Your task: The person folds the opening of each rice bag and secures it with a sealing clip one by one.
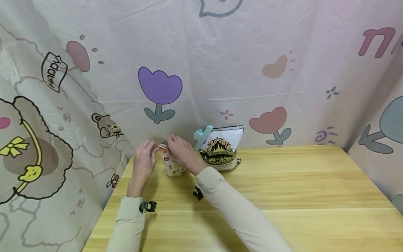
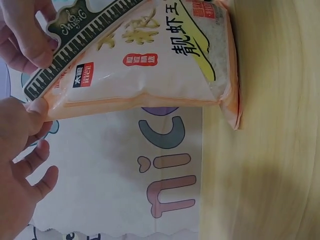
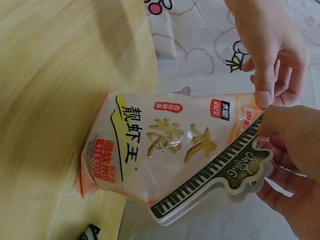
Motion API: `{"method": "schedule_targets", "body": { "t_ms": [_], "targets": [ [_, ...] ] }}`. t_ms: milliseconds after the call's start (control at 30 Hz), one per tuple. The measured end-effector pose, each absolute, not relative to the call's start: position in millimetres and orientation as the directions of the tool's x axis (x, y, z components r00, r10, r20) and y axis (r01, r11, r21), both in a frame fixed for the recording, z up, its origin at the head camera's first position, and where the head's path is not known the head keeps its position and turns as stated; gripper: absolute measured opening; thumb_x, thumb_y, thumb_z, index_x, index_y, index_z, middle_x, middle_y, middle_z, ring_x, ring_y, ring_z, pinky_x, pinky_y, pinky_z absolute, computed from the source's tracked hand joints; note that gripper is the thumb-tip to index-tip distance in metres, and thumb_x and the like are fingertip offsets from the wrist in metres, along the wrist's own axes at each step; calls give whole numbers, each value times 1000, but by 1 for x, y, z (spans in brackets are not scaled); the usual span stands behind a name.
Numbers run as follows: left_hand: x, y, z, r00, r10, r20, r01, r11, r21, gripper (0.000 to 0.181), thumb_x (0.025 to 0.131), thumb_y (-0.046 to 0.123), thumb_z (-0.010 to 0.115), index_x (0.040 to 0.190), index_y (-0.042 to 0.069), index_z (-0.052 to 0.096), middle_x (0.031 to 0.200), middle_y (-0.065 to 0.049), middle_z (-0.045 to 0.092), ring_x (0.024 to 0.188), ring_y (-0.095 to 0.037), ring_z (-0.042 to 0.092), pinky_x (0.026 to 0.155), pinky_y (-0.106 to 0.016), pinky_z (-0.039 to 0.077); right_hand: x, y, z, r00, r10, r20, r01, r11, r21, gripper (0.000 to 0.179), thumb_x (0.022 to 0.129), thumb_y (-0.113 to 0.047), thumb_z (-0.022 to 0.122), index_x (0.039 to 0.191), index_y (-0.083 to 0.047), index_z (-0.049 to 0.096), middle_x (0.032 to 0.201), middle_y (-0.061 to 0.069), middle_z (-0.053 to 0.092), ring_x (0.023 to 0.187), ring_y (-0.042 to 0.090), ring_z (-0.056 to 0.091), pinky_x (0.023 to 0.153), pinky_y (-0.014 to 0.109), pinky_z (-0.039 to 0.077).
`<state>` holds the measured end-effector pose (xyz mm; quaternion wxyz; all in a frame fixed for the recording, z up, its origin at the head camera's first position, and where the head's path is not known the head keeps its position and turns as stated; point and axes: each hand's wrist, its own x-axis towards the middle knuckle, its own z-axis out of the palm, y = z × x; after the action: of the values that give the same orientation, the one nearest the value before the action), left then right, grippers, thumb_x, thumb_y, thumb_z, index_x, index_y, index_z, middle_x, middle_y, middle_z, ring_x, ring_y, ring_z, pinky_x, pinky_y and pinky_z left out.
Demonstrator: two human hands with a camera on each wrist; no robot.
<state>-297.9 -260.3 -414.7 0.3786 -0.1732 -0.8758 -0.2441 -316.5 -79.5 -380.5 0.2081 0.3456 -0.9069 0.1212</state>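
Observation:
A small orange-edged rice bag stands on the table, its top slanted in the right wrist view. Across that top lies a bag clip with a piano-key pattern and the word "Music". My left hand pinches the bag's top corner between thumb and forefinger, right at the clip's end; its other fingers are loosely bent in the left wrist view. My right hand grips the clip, thumb near the same end and fingers behind its curved handle. In the head view the hands hide much of the clip.
Just right of the small bag stands a larger white-and-black bag with a light blue clip at its top corner. The wooden table meets a printed cloth backdrop behind and at the left.

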Motion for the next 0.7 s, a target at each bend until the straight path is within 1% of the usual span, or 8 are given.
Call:
{"method": "schedule_targets", "body": {
  "t_ms": [67, 167, 300, 367, 433, 500, 600, 700],
  "targets": [
    [-297, -261, -414, -662, 117, 740, 487, 818, 306, 7, 91, -5, 72, 91, -1, 66, 90, -15, 64, 82, -36, 56, 76, -51, 43, -316, -80, -381, -677, -574, 461, -677, 731, -84, 11, 99, -19, 66, 105, -10, 64, 97, 0, 61, 83, 12, 57, 68, 22, 50],
    [-295, -261, -413, -687, 114, 718, 482, 811, 333, 8, 90, -7, 72, 96, -2, 67, 92, -16, 65, 84, -35, 56, 78, -50, 44, -315, -78, -381, -661, -580, 476, -689, 720, -79, 12, 100, -19, 65, 107, -10, 65, 100, 1, 62, 85, 13, 58, 70, 23, 51],
    [-291, -263, -408, -727, 118, 677, 475, 798, 370, 19, 91, -6, 72, 109, -4, 67, 97, -17, 66, 89, -35, 58, 81, -51, 45, -310, -73, -380, -609, -589, 532, -714, 699, -44, 16, 100, -21, 65, 112, -9, 66, 104, 2, 64, 88, 14, 59, 73, 24, 51],
    [-288, -265, -405, -745, 125, 655, 471, 795, 383, 26, 92, -3, 72, 117, -3, 65, 101, -17, 66, 93, -36, 59, 82, -52, 46, -304, -67, -378, -578, -583, 571, -734, 677, -51, 20, 99, -21, 67, 115, -8, 67, 109, 4, 64, 92, 16, 60, 76, 26, 51],
    [-283, -268, -401, -764, 129, 632, 462, 794, 396, 33, 93, -1, 73, 124, -2, 63, 108, -19, 65, 99, -38, 59, 86, -55, 46, -294, -59, -374, -558, -567, 606, -759, 644, -96, 25, 97, -19, 69, 119, -7, 66, 114, 5, 65, 98, 18, 61, 83, 27, 52],
    [-278, -272, -399, -780, 120, 614, 444, 798, 408, 40, 94, 2, 72, 132, -1, 59, 115, -20, 64, 104, -39, 57, 89, -57, 46, -281, -47, -371, -554, -541, 633, -781, 600, -171, 29, 97, -18, 70, 123, -6, 65, 120, 7, 64, 107, 19, 61, 92, 29, 52],
    [-271, -277, -397, -794, 95, 600, 418, 802, 427, 50, 97, 5, 70, 143, 2, 51, 124, -21, 59, 110, -39, 54, 92, -58, 44, -261, -23, -371, -574, -489, 657, -794, 529, -300, 32, 97, -15, 70, 126, -4, 64, 127, 8, 63, 118, 21, 60, 104, 30, 48],
    [-266, -281, -401, -800, 92, 593, 412, 803, 431, 54, 100, 8, 66, 148, 2, 45, 128, -22, 56, 112, -39, 53, 93, -58, 44, -245, 8, -381, -602, -428, 674, -783, 482, -393, 32, 97, -13, 68, 127, -3, 63, 130, 9, 63, 123, 23, 59, 108, 31, 44]
  ]
}}
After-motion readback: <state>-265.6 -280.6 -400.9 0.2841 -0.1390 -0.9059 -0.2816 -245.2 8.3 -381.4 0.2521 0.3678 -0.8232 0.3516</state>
